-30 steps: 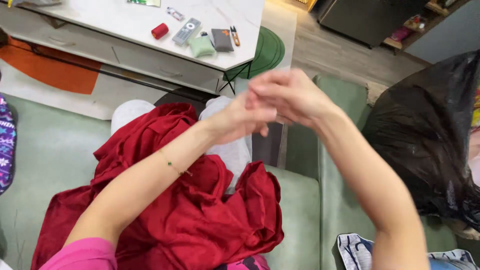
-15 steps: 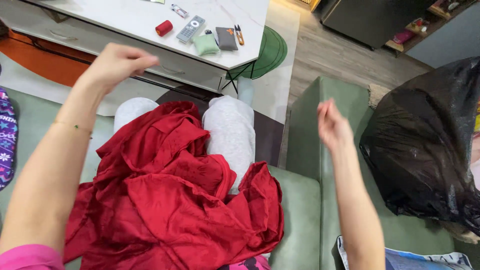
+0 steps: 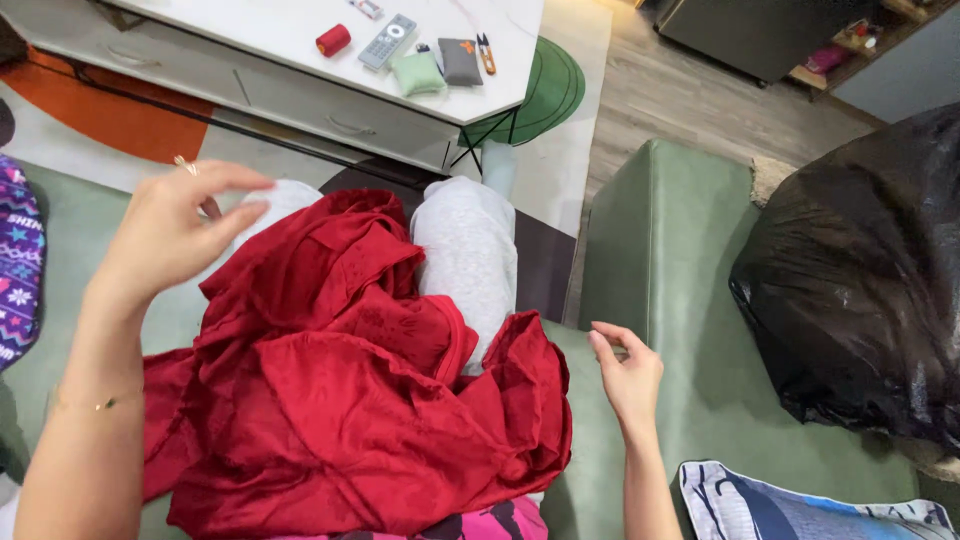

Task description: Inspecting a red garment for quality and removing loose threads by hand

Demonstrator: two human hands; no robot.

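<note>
A crumpled red garment (image 3: pixel 350 420) lies over my lap and my grey-trousered legs (image 3: pixel 470 240) as I sit on a green sofa (image 3: pixel 660 260). My left hand (image 3: pixel 175 235) is raised above the garment's left edge, thumb and fingertips pinched together, a ring on one finger. My right hand (image 3: pixel 628 375) hovers low just right of the garment, over the sofa seat, thumb and forefinger pinched. I cannot make out anything between the fingers of either hand.
A white low table (image 3: pixel 300 40) in front carries a red thread spool (image 3: pixel 333 40), a remote (image 3: pixel 388 41), a green pouch (image 3: pixel 417 73), a grey pouch (image 3: pixel 460 60) and small snips (image 3: pixel 485 52). A full black plastic bag (image 3: pixel 860 270) sits at right, a patterned cushion (image 3: pixel 800 505) beneath it.
My hands were joined above the garment, then pulled wide apart. Now the left is slightly lower and the right has dropped beside the garment.
</note>
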